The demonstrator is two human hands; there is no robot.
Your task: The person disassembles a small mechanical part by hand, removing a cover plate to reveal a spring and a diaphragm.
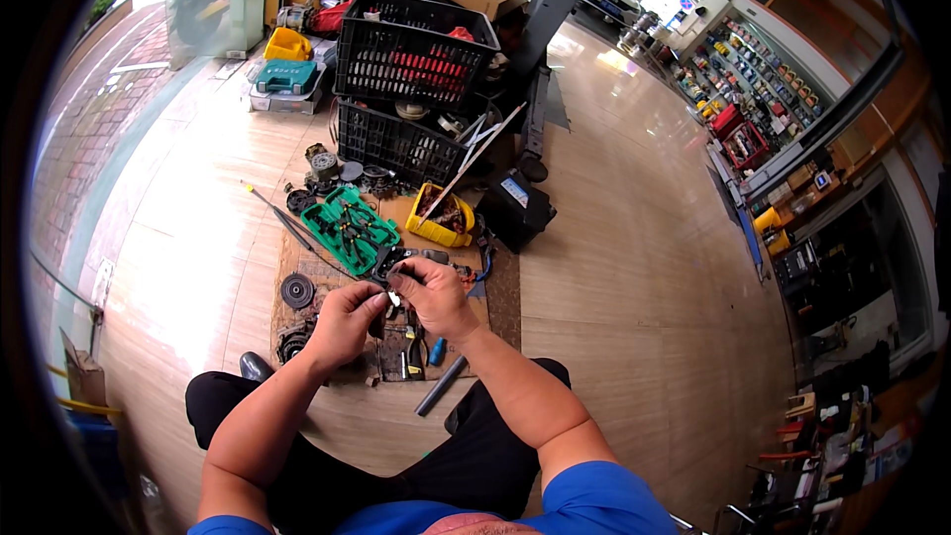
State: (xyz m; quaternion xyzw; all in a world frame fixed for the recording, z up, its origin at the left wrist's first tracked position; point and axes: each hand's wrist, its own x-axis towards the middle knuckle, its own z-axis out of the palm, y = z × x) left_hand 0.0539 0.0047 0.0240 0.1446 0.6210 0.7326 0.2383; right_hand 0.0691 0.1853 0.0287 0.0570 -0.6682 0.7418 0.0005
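My left hand [355, 315] and my right hand [432, 295] are raised close together over a cardboard mat [295, 349], fingertips pinched around a small part too hidden to name. Just beyond them lies an open green plastic case [352, 228] of black-handled tools, with a yellow container [440, 223] of rusty bits to its right. A dark round disc [297, 289] is left of my left hand. Below my hands lie hand tools, one with a blue handle [437, 351], and a grey tube [441, 384] lies at an angle by my knee.
Stacked black crates [401, 50] full of parts stand behind, beside plastic tool cases [287, 79]. A black battery [513, 213] sits at right of the mat near a grey metal post [550, 10]. Shelves of small containers [753, 69] line the right wall; a glass door [203, 0] is at left.
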